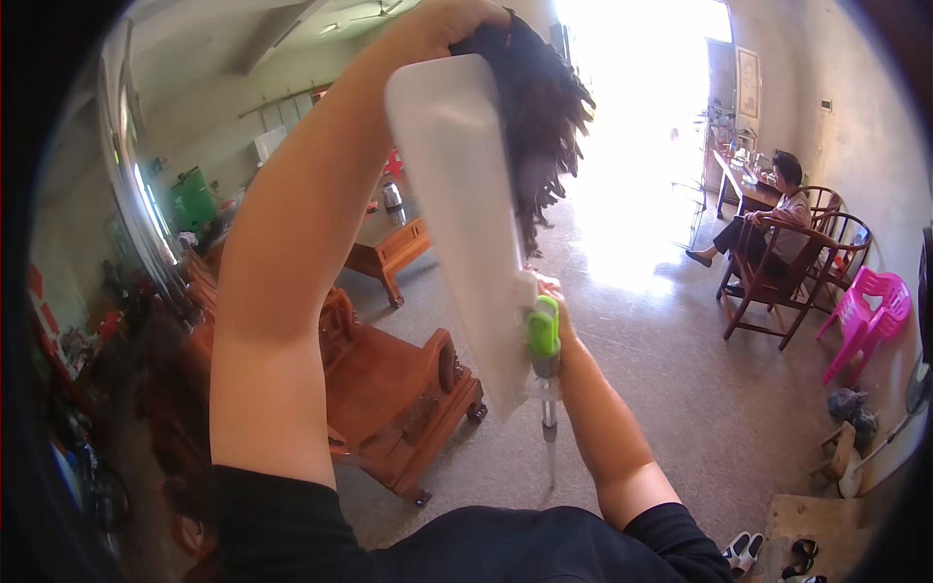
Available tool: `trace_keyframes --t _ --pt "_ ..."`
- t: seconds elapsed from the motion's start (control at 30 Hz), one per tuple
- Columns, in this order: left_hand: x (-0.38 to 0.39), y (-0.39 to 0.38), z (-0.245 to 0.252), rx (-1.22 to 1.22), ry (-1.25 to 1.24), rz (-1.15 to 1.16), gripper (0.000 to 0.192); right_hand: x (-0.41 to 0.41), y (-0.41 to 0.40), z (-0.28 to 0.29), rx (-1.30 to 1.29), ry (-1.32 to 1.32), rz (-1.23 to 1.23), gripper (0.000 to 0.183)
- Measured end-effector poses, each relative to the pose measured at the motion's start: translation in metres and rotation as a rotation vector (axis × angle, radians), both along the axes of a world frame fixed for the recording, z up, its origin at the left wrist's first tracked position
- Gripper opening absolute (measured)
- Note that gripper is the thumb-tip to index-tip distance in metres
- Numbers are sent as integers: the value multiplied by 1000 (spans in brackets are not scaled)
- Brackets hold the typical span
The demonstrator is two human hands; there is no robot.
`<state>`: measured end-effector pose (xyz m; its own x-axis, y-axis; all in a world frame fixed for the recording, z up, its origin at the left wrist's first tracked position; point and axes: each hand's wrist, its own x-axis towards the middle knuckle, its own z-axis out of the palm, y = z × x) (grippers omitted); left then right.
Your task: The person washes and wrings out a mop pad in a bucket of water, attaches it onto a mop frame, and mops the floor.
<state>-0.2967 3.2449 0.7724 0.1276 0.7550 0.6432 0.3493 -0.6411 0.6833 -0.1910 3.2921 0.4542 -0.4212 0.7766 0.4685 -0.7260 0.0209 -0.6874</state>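
Observation:
A flat mop head with a white plate [458, 189] is raised close before me, tilted nearly upright. Its dark shaggy pad [543, 109] hangs from the far side. At the top edge of the view, my left hand [466, 20] grips the pad's upper end, its fingers partly hidden. My right hand [548, 286] holds the mop lower down, beside the bright green joint [543, 326]; the plate and joint cover part of that hand. From the joint, the metal pole [549, 415] points down toward the floor.
A carved wooden armchair [386, 386] stands at left, with a low wooden table [401, 251] bearing a kettle [393, 198] beyond it. At right, a person [783, 211] sits in a wooden chair [783, 280]. Nearby are a pink plastic chair [867, 321] and shoes [743, 554].

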Motion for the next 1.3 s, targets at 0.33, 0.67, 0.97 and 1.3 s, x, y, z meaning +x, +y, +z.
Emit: trace_keyframes --t 0.33,0.67,0.97,1.3 --pt "-2 -23 -23 138 -127 315 12 52 24 13 -111 -201 -551 37" --pt "12 -57 -119 1026 551 760 28 55 -1 4 -25 -198 -758 43" --pt "27 -76 -218 378 460 320 105 70 -84 0 736 -568 -1330 18" --pt "24 -46 -236 27 -343 -302 75 96 -64 -13 203 -651 -974 81"
